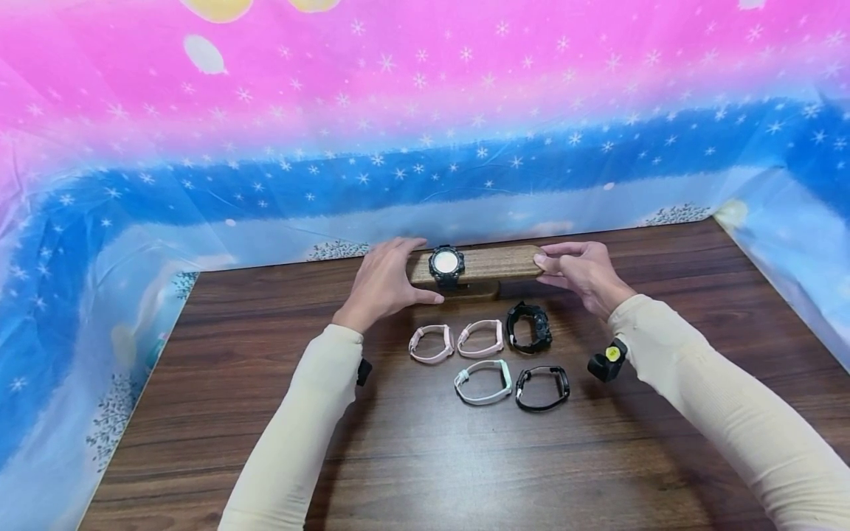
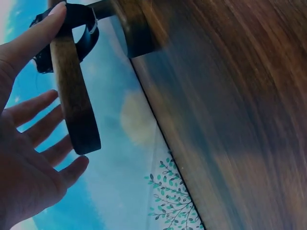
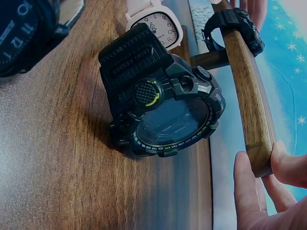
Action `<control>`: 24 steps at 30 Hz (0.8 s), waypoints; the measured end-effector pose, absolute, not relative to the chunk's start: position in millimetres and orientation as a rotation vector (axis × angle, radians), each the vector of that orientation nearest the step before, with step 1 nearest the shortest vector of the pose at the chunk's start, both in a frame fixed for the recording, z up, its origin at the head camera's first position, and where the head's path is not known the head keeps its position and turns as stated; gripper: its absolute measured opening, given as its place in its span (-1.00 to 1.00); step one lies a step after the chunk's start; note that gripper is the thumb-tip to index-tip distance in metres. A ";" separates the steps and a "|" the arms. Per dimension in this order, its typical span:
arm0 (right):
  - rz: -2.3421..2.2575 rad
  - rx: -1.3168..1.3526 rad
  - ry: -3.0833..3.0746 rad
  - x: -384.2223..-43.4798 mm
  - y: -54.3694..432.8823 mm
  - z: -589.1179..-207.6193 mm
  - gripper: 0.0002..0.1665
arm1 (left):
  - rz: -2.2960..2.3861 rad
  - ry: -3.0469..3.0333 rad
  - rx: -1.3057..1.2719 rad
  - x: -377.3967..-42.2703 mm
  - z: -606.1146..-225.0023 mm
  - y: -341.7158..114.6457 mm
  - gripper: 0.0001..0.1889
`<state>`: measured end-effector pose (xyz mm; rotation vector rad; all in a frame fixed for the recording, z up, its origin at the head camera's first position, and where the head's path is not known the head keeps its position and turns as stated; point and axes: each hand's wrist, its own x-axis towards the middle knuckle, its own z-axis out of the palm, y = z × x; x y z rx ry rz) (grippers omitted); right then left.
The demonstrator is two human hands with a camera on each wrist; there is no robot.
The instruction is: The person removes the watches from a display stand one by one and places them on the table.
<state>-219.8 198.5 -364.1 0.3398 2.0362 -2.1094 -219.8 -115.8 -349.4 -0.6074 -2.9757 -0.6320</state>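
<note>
A wooden watch stand [image 1: 494,262] with a horizontal bar stands at the table's back. A black round-faced watch [image 1: 446,263] is strapped around its bar, left of the middle. My left hand [image 1: 384,284] is spread about the bar's left end; in the left wrist view its straight thumb reaches the watch's strap [image 2: 76,17], with the other fingers apart behind the bar. My right hand [image 1: 581,273] pinches the bar's right end between thumb and fingers, as the right wrist view also shows at the bar's end [image 3: 259,158].
In front of the stand sit two pink watches [image 1: 432,344], a chunky black watch [image 1: 529,328], a mint-green watch [image 1: 483,382] and a slim black watch [image 1: 543,388]. A patterned cloth [image 1: 425,184] hangs behind the brown table [image 1: 252,383].
</note>
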 end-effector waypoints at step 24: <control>-2.112 0.355 2.033 -220.2 200.0 -365.8 -0.44 | -0.646 -2.910 -0.714 -232.3 -356.5 -96.7 -0.11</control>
